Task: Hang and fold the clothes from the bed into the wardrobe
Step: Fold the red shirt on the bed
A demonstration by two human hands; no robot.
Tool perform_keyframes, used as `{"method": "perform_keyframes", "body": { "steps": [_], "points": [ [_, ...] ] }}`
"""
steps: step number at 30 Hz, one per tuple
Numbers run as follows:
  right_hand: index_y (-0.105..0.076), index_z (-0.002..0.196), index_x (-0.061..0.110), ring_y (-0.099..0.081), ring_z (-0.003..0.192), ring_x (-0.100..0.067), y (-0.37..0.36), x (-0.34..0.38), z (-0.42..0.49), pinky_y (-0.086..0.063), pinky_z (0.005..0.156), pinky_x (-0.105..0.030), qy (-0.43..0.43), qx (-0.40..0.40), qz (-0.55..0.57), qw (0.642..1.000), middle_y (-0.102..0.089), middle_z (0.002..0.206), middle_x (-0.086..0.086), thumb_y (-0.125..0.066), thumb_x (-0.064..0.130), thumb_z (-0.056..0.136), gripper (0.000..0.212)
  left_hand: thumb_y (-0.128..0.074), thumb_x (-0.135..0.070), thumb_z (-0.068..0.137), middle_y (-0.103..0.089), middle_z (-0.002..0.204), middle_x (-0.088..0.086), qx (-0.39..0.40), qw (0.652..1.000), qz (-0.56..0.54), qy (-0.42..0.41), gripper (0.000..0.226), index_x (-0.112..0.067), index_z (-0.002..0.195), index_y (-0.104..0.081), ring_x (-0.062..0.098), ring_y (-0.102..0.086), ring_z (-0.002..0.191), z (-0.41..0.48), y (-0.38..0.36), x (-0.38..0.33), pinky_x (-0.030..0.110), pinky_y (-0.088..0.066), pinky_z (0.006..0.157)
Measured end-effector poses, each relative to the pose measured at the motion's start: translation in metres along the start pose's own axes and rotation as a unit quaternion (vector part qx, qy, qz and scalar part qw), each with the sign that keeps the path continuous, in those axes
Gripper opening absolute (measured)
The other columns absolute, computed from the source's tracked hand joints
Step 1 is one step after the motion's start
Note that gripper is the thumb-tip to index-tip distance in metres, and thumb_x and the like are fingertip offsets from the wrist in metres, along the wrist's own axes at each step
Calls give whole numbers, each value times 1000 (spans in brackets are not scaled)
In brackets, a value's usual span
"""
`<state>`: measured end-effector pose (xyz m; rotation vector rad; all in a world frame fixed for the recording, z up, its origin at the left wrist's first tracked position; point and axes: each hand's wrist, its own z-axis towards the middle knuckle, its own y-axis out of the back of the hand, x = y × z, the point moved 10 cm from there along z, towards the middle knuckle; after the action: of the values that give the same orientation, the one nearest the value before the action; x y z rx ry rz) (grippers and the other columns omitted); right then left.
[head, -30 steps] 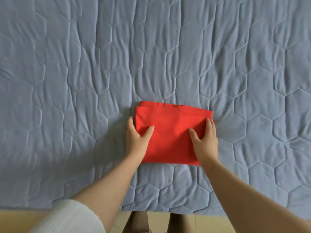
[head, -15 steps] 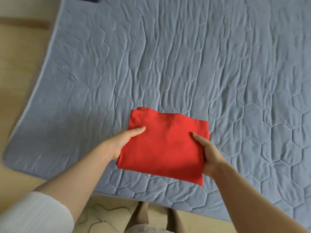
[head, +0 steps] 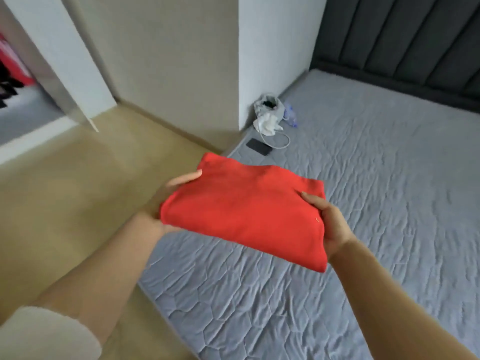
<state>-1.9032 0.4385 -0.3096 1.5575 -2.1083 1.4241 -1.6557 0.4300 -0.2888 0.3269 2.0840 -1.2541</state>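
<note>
A folded red garment (head: 249,211) is held in the air above the left edge of the bed (head: 376,203), which has a grey-blue quilted cover. My left hand (head: 166,201) grips its left side, thumb on top and fingers hidden underneath. My right hand (head: 330,224) grips its right side the same way. At the far left the open wardrobe (head: 18,81) shows dark and red clothes inside, with its white door (head: 65,61) standing ajar.
A dark phone (head: 259,147) with a white cable (head: 279,141) lies at the bed's far left corner, beside a small grey bag with white tissue (head: 268,113). A white wall pillar (head: 270,48) stands behind it. Beige floor (head: 78,193) stretches left towards the wardrobe. A dark padded headboard (head: 415,40) is at the back.
Both hands lifted the folded red garment off the bed. My view has swung left and up, from the bed's surface to the floor, wall and wardrobe.
</note>
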Motion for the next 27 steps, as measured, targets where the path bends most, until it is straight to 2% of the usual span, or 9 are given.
{"method": "perform_keyframes", "body": {
  "steps": [2,3,6,8,13,17,20,23,27],
  "points": [
    [-75,78,8,-71,64,-21,-52,16,-2,-56,52,-31,24,31,2,999,-73,75,-10,-60,20,72,21,-58,-35,75,-72,83,5,104,988,50,106,28,-12,77,-74,17,-68,77,-29,-20,-24,24,-54,71],
    [-73,84,8,-71,66,-21,-77,19,-2,-56,57,-30,30,44,7,999,-73,77,-9,-58,21,76,21,-60,-38,70,-73,78,3,101,984,71,129,27,-15,70,-75,16,-69,72,-35,-11,-37,25,-56,65],
    [-68,97,10,-69,76,-20,-154,10,0,-53,77,-34,29,78,30,996,-72,87,-7,-53,23,86,23,-49,-51,84,-71,82,15,12,993,-63,94,48,-7,89,-68,29,-64,86,-45,17,-99,43,-55,64],
    [-64,104,9,-67,82,-20,-204,-7,3,-51,83,-35,28,108,39,993,-71,90,-7,-52,23,89,24,-54,-61,79,-69,87,17,-15,990,-120,72,58,-7,100,-60,32,-63,91,-55,26,-134,50,-53,64],
    [-63,104,11,-70,70,-18,-322,-80,18,-59,64,-33,-6,205,-9,979,-73,85,-6,-54,18,88,20,-67,-34,82,-69,104,6,-90,994,17,51,43,-15,118,-57,21,-68,86,-58,83,-213,36,-53,63],
    [-64,106,15,-69,86,-27,-399,-142,40,-56,73,-47,-66,273,-48,959,-70,102,-9,-55,33,75,37,-67,-18,83,-67,97,6,-178,983,49,14,27,-14,108,-58,20,-63,79,-59,159,-300,35,-51,63],
    [-66,105,9,-69,90,-33,-444,-183,62,-55,67,-54,-129,281,-9,951,-68,110,-16,-45,59,80,60,-67,-17,82,-68,82,5,-207,975,76,-9,15,-15,95,-60,20,-64,73,-57,210,-365,34,-52,63],
    [-75,92,8,-71,83,-31,-489,-226,77,-57,62,-47,-167,302,-65,936,-72,99,-16,-28,71,84,80,-68,-22,80,-71,65,4,-212,970,116,11,13,-16,90,-63,20,-68,56,-56,252,-409,29,-54,53],
    [-76,87,15,-68,84,-25,-546,-273,90,-58,74,-40,-182,315,-149,919,-72,90,-7,-46,69,74,63,-68,-26,78,-71,65,7,-200,967,153,39,21,-12,93,-65,21,-68,52,-46,294,-445,31,-53,45]
  ]
}}
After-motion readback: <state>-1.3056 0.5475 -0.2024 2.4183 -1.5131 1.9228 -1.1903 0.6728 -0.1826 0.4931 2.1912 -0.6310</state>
